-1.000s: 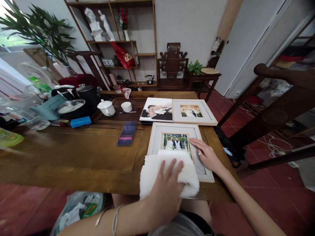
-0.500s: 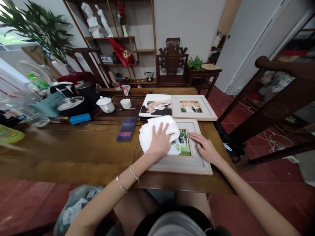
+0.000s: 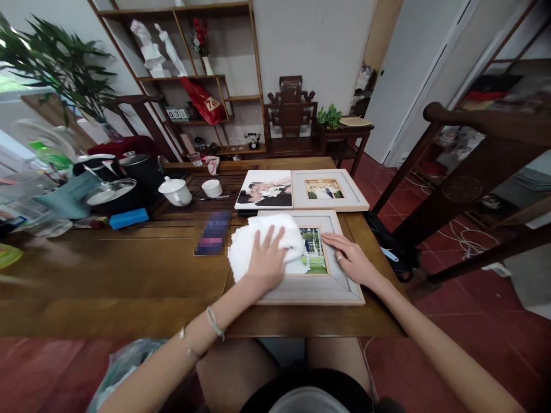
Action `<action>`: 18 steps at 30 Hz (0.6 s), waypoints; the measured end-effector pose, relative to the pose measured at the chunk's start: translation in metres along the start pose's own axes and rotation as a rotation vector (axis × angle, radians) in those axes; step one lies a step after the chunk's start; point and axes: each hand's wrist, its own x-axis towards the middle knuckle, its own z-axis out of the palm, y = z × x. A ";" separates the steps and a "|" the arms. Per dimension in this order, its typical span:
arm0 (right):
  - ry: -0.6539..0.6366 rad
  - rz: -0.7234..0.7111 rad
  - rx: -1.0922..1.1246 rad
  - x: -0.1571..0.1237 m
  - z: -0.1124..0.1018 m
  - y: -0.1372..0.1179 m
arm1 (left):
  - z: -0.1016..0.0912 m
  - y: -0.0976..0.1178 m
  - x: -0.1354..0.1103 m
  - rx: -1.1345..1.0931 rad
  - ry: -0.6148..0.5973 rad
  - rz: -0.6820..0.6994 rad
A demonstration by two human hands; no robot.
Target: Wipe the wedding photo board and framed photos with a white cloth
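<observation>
My left hand (image 3: 267, 261) holds a bunched white cloth (image 3: 243, 252) against the left part of a picture frame (image 3: 310, 289). Its fingers are spread over the top of the cloth. The frame lies flat near the table's front edge, with a pale wide border and a green outdoor photo (image 3: 316, 252). Cloth and hand hide the photo's left part. On the frame's right border rests my right hand (image 3: 350, 261), fingers stretched out beside the photo's edge, with a ring on one finger.
Behind lie a second picture frame (image 3: 359, 198) and a white-edged photo panel (image 3: 245, 192). A blurred dark purple item (image 3: 213, 232) is left of the cloth. Further left are a lidded white teapot (image 3: 175, 192), a small white cup (image 3: 212, 188), a blue block (image 3: 129, 218) and a pan (image 3: 111, 198).
My left hand and the cloth have slid slightly left across the frame, showing more of the photo. My right hand stays at the frame's right side. The camera view has shifted a little.
</observation>
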 end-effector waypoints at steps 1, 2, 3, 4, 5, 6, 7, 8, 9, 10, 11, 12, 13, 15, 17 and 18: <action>-0.001 0.003 0.001 0.000 0.000 0.000 | 0.003 -0.010 0.012 0.014 0.046 -0.019; -0.001 0.003 0.002 0.000 0.000 0.000 | 0.005 -0.018 0.023 0.023 0.088 -0.034; -0.001 0.002 0.001 0.000 0.000 0.000 | 0.007 -0.023 0.032 0.028 0.127 -0.046; 0.002 -0.001 0.002 0.000 0.000 -0.001 | 0.008 -0.024 0.038 0.030 0.155 -0.060; 0.006 -0.007 0.006 -0.001 0.000 -0.001 | 0.009 -0.022 0.042 0.027 0.165 -0.071; 0.011 -0.013 0.012 -0.001 0.001 -0.001 | 0.008 -0.016 0.043 0.018 0.156 -0.074; 0.018 -0.017 0.018 -0.001 0.001 -0.001 | 0.007 -0.008 0.040 0.000 0.125 -0.065; 0.027 -0.021 0.023 -0.001 0.002 -0.001 | 0.005 0.003 0.033 -0.026 0.080 -0.044; 0.036 -0.020 0.026 0.000 0.002 -0.001 | 0.003 0.016 0.023 -0.058 0.022 -0.014; 0.044 -0.016 0.027 0.000 0.002 -0.002 | 0.000 0.029 0.010 -0.101 -0.037 0.028; 0.049 -0.009 0.027 0.000 0.003 -0.002 | -0.003 0.042 -0.004 -0.145 -0.062 0.073; 0.047 -0.001 0.028 0.001 0.003 -0.002 | -0.006 0.055 -0.019 -0.190 -0.078 0.125; 0.041 0.005 0.031 0.001 0.003 -0.002 | -0.008 0.065 -0.033 -0.229 -0.081 0.171; 0.027 0.010 0.037 0.002 0.003 -0.001 | -0.010 0.077 -0.054 -0.248 -0.080 0.232; 0.021 0.005 0.038 0.003 0.003 0.000 | -0.008 0.076 -0.061 -0.219 -0.073 0.229; 0.020 0.002 0.036 0.003 0.003 0.000 | -0.006 0.071 -0.059 -0.190 -0.062 0.192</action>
